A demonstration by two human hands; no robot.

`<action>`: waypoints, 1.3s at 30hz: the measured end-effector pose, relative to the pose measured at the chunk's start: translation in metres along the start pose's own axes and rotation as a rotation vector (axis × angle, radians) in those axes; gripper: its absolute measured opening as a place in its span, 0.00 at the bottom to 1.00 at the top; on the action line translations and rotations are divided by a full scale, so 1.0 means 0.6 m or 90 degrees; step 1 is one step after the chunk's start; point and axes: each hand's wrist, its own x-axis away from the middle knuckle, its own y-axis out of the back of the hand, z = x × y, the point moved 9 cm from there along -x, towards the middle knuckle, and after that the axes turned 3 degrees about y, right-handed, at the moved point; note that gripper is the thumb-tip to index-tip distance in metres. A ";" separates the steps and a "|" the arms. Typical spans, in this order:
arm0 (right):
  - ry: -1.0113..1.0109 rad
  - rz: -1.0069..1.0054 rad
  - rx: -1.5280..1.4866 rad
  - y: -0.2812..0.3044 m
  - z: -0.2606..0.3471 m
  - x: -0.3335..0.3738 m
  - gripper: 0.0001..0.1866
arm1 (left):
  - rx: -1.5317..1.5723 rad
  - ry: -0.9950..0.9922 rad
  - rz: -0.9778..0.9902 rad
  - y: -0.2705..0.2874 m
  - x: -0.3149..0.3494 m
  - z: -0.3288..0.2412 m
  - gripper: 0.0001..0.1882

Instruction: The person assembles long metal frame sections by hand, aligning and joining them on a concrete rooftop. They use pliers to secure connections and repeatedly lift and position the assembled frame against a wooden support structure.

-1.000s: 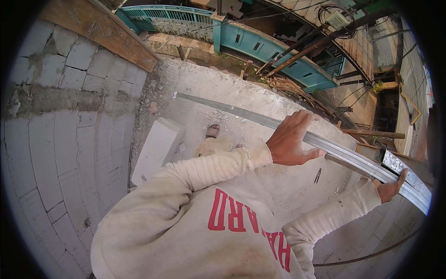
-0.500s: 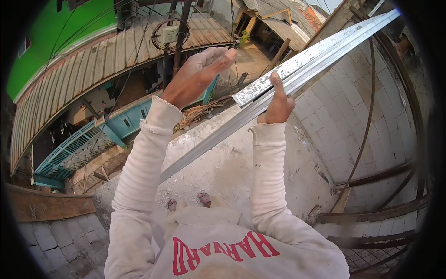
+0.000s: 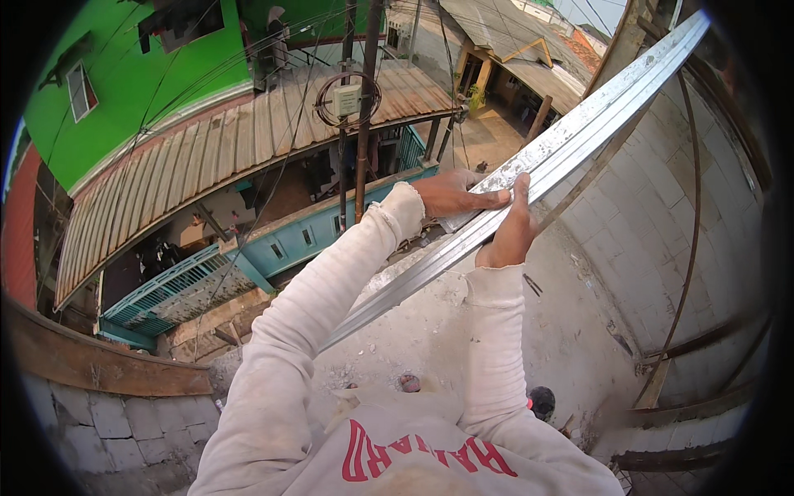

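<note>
Two long silvery metal channels lie against each other, slanting from the lower left to the upper right. The upper channel point(image 3: 571, 132) has a speckled face and ends near my hands. The lower channel point(image 3: 397, 285) runs on past it, down behind my left forearm. My left hand point(image 3: 455, 194) is closed on the upper channel near its end, thumb on top and fingers partly hidden behind. Just to the right, my right hand point(image 3: 509, 233) grips both channels from below, its thumb up against them. The two thumbs almost meet.
Pale block walls rise at right point(image 3: 628, 215) and lower left point(image 3: 124, 422). A brown board point(image 3: 99, 360) edges the left. A thin rusty bar point(image 3: 691, 207) curves at right. Beyond hang wires and a box point(image 3: 346, 100) on poles. A small dark tool point(image 3: 533, 285) lies on the concrete.
My left hand, raised apart from the metal before, has moved right and down and taken hold of the upper channel. The right hand still holds the channels. The view has shifted.
</note>
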 end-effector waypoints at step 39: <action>0.182 -0.108 0.149 0.071 0.168 -0.217 0.31 | 0.097 -0.054 0.026 -0.014 0.085 -0.056 0.52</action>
